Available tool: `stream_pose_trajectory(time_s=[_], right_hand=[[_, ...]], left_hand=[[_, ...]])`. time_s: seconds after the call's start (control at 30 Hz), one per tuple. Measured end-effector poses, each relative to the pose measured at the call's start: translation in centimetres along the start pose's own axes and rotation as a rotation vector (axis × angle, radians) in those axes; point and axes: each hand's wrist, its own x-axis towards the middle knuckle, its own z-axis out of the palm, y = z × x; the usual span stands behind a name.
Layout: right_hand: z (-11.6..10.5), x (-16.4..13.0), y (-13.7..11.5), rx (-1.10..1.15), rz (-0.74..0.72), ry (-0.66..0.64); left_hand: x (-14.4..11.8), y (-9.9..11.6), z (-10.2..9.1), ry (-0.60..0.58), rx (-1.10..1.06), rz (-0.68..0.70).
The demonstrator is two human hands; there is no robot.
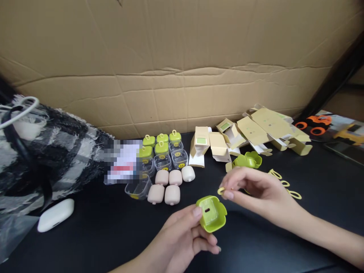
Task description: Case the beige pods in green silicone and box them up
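Head view: left hand has a narrow grip on a lime-green plastic lid, held above the black tabletop; its fingers hide the lid's near edge. Right hand pinches a small yellow ring, half covered by fingertips. A blurred patch masks something behind.
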Motion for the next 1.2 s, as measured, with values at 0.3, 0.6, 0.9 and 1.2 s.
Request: stream_pose_trajectory(time_s=[0.3, 0.6, 0.9, 1.2], right_hand=[[0.4, -1.7, -0.2, -0.696, -0.629, -0.096], [1.1, -1.7, 0.3, -0.662, -0.546, -0.12], [1.3, -1.8, 0.3, -0.713, -0.609, -0.133], [1.5, -1.6, -0.3, -0.808, -0.577, -0.209]], left_hand=[[-0.9, 0.1, 0.8, 0.05, 0.08, -0.002], [-0.4, -0.1, 0.2, 0.068, 0.062, -0.013], [-0.6, 0.3, 0.2, 0.035, 0.093, -0.036], [0.0, -0.6, -0.4, -0.006, 0.085, -0.004]])
